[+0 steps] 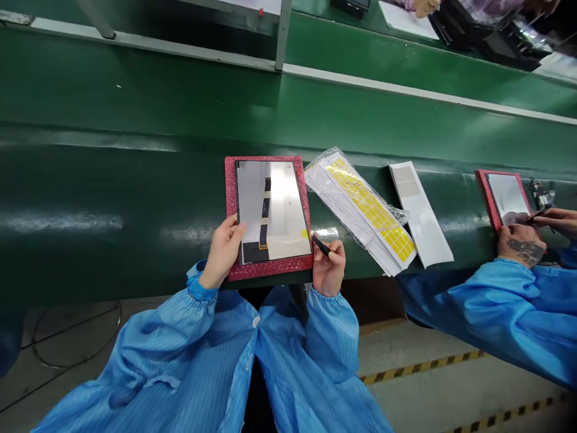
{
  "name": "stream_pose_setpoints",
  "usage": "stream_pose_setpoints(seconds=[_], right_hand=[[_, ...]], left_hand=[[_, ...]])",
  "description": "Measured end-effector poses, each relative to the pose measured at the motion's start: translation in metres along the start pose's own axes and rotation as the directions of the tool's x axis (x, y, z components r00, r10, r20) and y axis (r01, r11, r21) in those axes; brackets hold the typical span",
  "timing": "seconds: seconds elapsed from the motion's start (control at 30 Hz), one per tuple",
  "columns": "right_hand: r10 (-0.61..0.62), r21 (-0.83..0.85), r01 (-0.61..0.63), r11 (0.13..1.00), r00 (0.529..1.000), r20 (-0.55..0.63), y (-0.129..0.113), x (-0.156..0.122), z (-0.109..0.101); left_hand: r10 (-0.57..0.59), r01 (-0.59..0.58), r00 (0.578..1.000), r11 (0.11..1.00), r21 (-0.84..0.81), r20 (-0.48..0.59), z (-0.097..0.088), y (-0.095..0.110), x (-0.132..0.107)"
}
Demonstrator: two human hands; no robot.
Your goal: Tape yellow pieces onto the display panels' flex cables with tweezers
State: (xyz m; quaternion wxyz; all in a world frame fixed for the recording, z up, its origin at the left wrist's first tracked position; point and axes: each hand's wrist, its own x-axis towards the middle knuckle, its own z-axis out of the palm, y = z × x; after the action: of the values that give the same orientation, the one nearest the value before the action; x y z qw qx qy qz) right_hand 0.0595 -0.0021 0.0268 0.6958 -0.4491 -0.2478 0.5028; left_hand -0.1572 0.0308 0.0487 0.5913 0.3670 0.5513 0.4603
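A red foam tray (pixel 231 198) lies on the green belt in front of me. In it rests a silvery panel (pixel 283 210) with a dark flex strip (pixel 265 213) running down its middle. My left hand (pixel 224 249) grips the tray's lower left corner, thumb on the panel's edge. My right hand (pixel 329 267) sits at the tray's lower right corner, pinched on black tweezers (pixel 320 245) whose tip points toward a small yellow tape piece (pixel 305 234) on the panel's right edge.
A clear bag of yellow sticker sheets (pixel 369 210) lies right of the tray, then a white backing strip (pixel 421 216). Farther right a co-worker's hands (pixel 523 243) work at another red tray (pixel 487 198). The green conveyor (pixel 112 180) stretches left; floor below.
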Motion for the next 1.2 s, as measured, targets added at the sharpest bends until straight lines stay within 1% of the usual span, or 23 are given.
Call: stream_pose_setpoints(seconds=[0.07,0.1,0.17,0.2,0.23,0.27,0.3,0.33,0.37,0.4,0.47,0.57,0.67,0.73,0.83,0.93,1.0,1.07,1.2], right_hand=[[0.018,0.011,-0.017,1.0,1.0,-0.024,-0.001,0.0,-0.001],[0.024,0.016,-0.024,1.0,0.999,-0.029,-0.002,0.001,-0.001],[0.028,0.015,-0.028,1.0,0.999,-0.03,-0.001,0.001,-0.002],[0.027,0.006,-0.026,1.0,0.999,-0.029,-0.001,0.001,-0.002],[0.022,-0.007,-0.022,1.0,0.999,-0.028,-0.001,0.001,-0.002],[0.015,-0.025,-0.015,1.0,1.0,-0.027,0.0,0.001,-0.002],[0.005,-0.046,-0.006,0.999,1.0,-0.025,0.0,0.001,-0.002],[-0.008,-0.068,0.007,0.998,1.0,-0.024,0.0,0.001,-0.002],[-0.025,-0.091,0.022,0.996,0.999,-0.023,0.0,0.0,-0.001],[-0.041,-0.115,0.039,0.993,0.999,-0.022,0.0,-0.001,0.0],[-0.067,-0.161,0.063,0.985,0.998,-0.017,-0.001,-0.003,0.002],[-0.067,-0.217,0.064,0.974,0.998,-0.007,-0.004,-0.009,0.007],[-0.054,-0.287,0.058,0.956,0.998,0.021,-0.006,-0.016,0.011],[-0.042,-0.329,0.058,0.943,0.997,0.057,-0.006,-0.021,0.012],[0.001,-0.361,0.041,0.932,0.993,0.115,-0.007,-0.025,0.011],[0.028,-0.368,0.026,0.929,0.99,0.14,-0.009,-0.027,0.009],[0.035,-0.37,0.023,0.929,0.988,0.149,-0.01,-0.027,0.01],[0.046,-0.366,0.019,0.93,0.985,0.169,-0.01,-0.026,0.012],[0.091,-0.339,-0.015,0.941,0.973,0.211,-0.006,-0.024,0.02]], left_hand=[[0.016,-0.017,1.0,0.996,0.083,0.009,0.002,-0.007,-0.004],[0.044,-0.043,0.999,0.987,0.153,0.001,0.002,-0.009,-0.007],[0.155,-0.132,0.987,0.929,0.345,-0.039,0.001,-0.011,-0.014],[0.241,-0.19,0.969,0.867,0.46,-0.053,0.001,-0.011,-0.019],[0.334,-0.247,0.942,0.777,0.578,-0.046,0.0,-0.01,-0.023],[0.414,-0.293,0.91,0.665,0.687,-0.013,0.0,-0.01,-0.026],[0.468,-0.328,0.883,0.545,0.772,0.045,-0.001,-0.011,-0.029],[0.488,-0.355,0.865,0.434,0.828,0.115,-0.001,-0.011,-0.031],[0.477,-0.373,0.86,0.342,0.862,0.183,-0.002,-0.013,-0.033],[0.446,-0.384,0.863,0.277,0.881,0.237,-0.004,-0.014,-0.033],[0.377,-0.401,0.875,0.216,0.89,0.303,-0.01,-0.015,-0.03],[0.341,-0.403,0.884,0.21,0.891,0.319,-0.022,-0.012,-0.018],[0.346,-0.394,0.888,0.238,0.888,0.301,-0.032,-0.005,-0.003],[0.352,-0.389,0.889,0.244,0.888,0.293,-0.035,-0.001,0.003],[0.377,-0.415,0.873,0.238,0.878,0.31,-0.038,0.002,-0.001],[0.352,-0.523,0.83,0.227,0.821,0.432,-0.039,-0.003,-0.014],[0.323,-0.57,0.809,0.221,0.792,0.492,-0.04,-0.008,-0.02],[0.333,-0.569,0.808,0.225,0.791,0.487,-0.043,-0.013,-0.022],[0.398,-0.53,0.82,0.261,0.807,0.411,-0.049,-0.015,-0.019]])
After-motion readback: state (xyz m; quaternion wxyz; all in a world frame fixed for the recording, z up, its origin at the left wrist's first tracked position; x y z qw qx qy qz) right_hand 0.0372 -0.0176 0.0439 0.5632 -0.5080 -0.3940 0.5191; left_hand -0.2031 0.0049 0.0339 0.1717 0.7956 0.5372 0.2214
